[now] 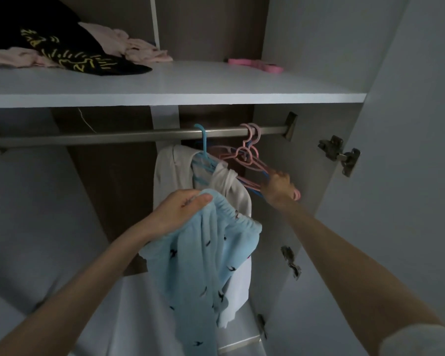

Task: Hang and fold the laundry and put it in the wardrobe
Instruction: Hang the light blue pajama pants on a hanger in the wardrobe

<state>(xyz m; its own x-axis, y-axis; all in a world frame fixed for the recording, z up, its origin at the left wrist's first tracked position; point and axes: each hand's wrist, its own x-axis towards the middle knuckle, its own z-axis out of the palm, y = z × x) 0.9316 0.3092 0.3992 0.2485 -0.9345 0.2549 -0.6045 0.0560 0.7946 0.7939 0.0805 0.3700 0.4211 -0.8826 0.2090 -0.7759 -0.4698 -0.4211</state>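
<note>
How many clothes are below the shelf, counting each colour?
Light blue: 1, the trousers in the left hand.
White: 1, the garment on the blue hanger.
Total: 2.
The right hand grips only hangers.

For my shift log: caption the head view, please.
Left hand holds blue pants while right hand grips hangers on the rail.

Two arms show in the lower half. The left arm (75, 291), from 8 o'clock, is bare all the way from the frame edge to the left hand (180, 209). The right arm (357, 265), from 4 o'clock, is bare from the right hand (278, 186) along the forearm. A plain, pale grey sleeve (421, 340) covers it at 5 o'clock, its hem soft and rounded.
</note>
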